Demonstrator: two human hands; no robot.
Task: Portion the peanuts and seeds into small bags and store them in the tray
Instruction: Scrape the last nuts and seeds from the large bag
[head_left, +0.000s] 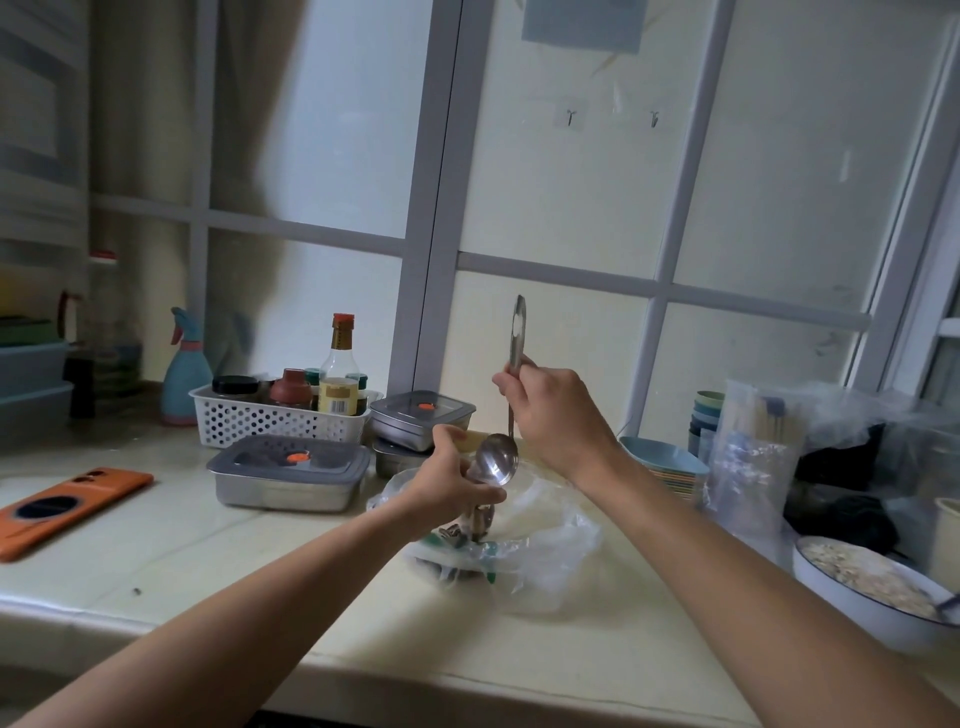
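Note:
My right hand (556, 410) grips the handle of a long metal ladle (497, 460), held almost upright with its bowl down over the counter. My left hand (449, 480) holds the top of a small clear bag (478, 522) just under the ladle's bowl; dark seeds show inside it. Below lies a large crumpled clear plastic bag (540, 551) with more seeds in it. At the right edge a white bowl (852, 597) holds pale peanuts or seeds, with a utensil lying in it.
Lidded steel containers (288, 475) stand left of the bags, with a white basket of bottles (270, 415) behind. An orange phone (67, 506) lies at far left. A blue dish (665, 457), stacked cups (706, 421) and clear bags (753, 457) crowd the right.

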